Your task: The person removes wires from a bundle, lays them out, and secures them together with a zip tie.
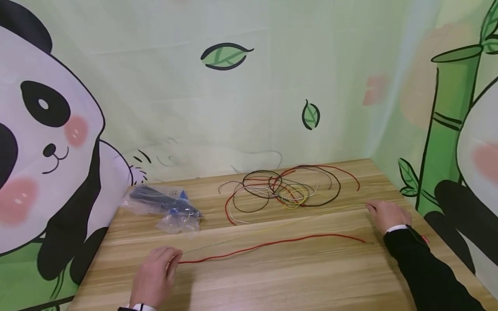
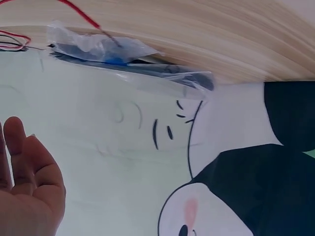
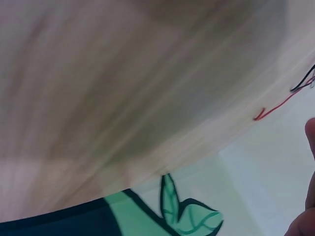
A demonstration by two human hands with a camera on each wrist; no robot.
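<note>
A thin yellow wire (image 1: 264,232) stretches slantwise between my hands above the table. My left hand (image 1: 149,274) pinches its near left end between thumb and fingers. At the far right my right hand (image 1: 389,216) holds the other end in its fingertips. Below the yellow wire lies a longer, thicker red wire (image 1: 280,240), nearly straight, with a bare tip on the right. Its left end is hidden by my left hand in the head view; a bare-tipped red wire (image 2: 83,14) shows in the left wrist view. Both wrist views catch only part of each hand.
Loose coils of red, black, white and yellow wire (image 1: 275,184) lie tangled at the back middle of the table (image 1: 292,280). A clear plastic bag (image 1: 165,205) with dark contents sits at the back left. A panda-print cloth backdrop (image 1: 233,129) rises behind the table.
</note>
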